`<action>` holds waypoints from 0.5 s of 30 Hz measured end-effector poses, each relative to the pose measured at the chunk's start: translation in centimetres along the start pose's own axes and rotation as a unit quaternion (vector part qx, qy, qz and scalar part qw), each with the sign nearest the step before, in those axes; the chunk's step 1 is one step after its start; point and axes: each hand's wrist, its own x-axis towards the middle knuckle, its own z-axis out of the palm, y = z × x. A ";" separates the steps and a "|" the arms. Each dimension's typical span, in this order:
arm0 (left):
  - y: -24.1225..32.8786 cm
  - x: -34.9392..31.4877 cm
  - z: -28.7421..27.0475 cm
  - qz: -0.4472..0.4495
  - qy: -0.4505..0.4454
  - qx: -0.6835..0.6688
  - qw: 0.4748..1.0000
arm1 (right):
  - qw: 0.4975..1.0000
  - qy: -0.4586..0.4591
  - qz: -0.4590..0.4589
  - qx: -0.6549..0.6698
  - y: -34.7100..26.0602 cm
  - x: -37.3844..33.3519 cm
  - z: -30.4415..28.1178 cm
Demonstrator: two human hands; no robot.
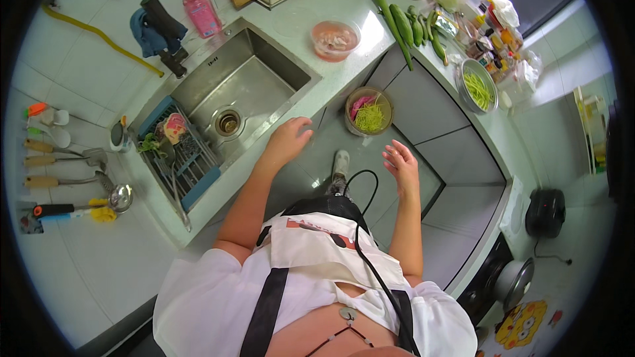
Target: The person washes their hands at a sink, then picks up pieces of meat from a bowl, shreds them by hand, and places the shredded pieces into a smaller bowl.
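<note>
My left hand (289, 140) hovers by the front edge of the steel sink (264, 59), fingers stretched and nothing in them. My right hand (401, 162) hangs in the air to the right, its fingers loosely bent and apart, also without anything. Between and beyond the hands, a round bin (362, 131) on the floor holds light green shreds and something pink. On the counter past the sink sits a clear plastic tub (335, 41) with pale pieces in pinkish liquid. Farther right, a metal bowl (462, 92) contains thin green strips.
A blue drying rack (200, 186) spans the sink's left part, under the faucet (173, 63). Several long green vegetables (400, 24) lie at the counter corner beside crowded seasoning bottles (486, 53). Ladles and spatulas (59, 158) hang at left. A pot (510, 283) stands lower right.
</note>
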 end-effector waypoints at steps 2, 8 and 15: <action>-1.1 3.0 0.5 -0.029 0.048 -0.007 0.998 | 1.000 -0.021 -0.004 -0.018 -1.5 4.5 -0.3; -1.0 13.6 1.7 -0.113 0.123 -0.114 0.979 | 0.990 -0.113 -0.037 -0.081 -8.8 17.6 3.0; -1.2 21.6 1.7 -0.144 0.208 -0.155 0.955 | 0.896 -0.226 -0.253 -0.288 -13.7 29.1 10.1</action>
